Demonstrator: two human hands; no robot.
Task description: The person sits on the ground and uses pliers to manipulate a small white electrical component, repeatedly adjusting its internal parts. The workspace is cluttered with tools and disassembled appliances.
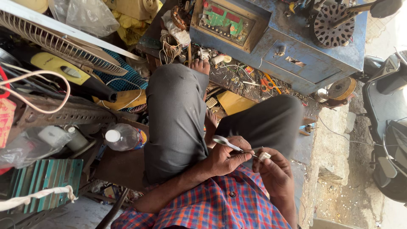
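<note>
I sit with my legs in grey trousers (pixel 176 123) crossed, my bare feet near a cluttered bench. My left hand (pixel 227 160) is closed around a pair of small scissors (pixel 229 145) with pale handles, blades pointing right. My right hand (pixel 274 174) pinches a small white piece (pixel 265 156) between its fingertips, right at the scissor tips. Both hands are held close together above my right knee, over my red and blue checked shirt (pixel 220 208).
A blue machine (pixel 296 55) with a green control panel (pixel 224 21) stands ahead, a slotted metal disc (pixel 333 25) on top. Orange-handled scissors (pixel 268 82) lie among wire scraps. A plastic bottle (pixel 124 137), fan grille (pixel 59 42) and metal parts crowd the left. A scooter (pixel 388 127) stands right.
</note>
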